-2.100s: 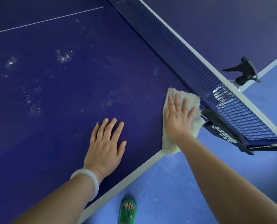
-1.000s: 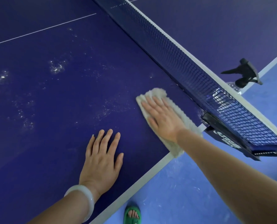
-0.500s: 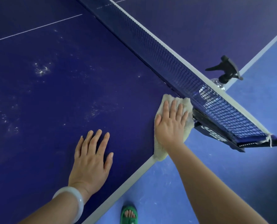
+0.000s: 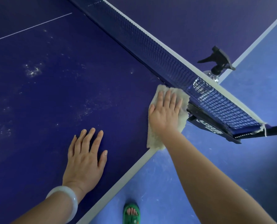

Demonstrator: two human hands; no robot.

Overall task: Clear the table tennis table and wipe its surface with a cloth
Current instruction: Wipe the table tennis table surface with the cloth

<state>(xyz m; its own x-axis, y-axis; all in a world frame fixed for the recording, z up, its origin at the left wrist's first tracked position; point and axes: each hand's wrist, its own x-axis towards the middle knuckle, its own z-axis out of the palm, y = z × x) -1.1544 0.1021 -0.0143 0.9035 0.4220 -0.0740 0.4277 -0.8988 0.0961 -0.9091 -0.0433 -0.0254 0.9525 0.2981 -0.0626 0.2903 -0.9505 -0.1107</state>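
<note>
The dark blue table tennis table [image 4: 50, 97] fills the left of the view, with pale speckled wet patches [image 4: 32, 70] on it. A cream fluffy cloth [image 4: 154, 140] lies at the table's near edge, right beside the net post. My right hand [image 4: 165, 113] presses flat on the cloth, fingers pointing toward the net. My left hand [image 4: 86, 157] rests flat on the bare surface to the left, fingers spread, holding nothing; a pale bangle circles its wrist.
The blue net [image 4: 150, 46] crosses diagonally, its black clamp [image 4: 205, 123] sticking out past the table edge. A clear spray bottle with a black trigger [image 4: 217, 62] stands behind the net near the far side's edge. A foot in a green sandal [image 4: 131, 214] is on the blue floor.
My right hand swept the cloth left across the surface, then back to the edge beside the net post, where it now stays. My left hand has kept flat in place.
</note>
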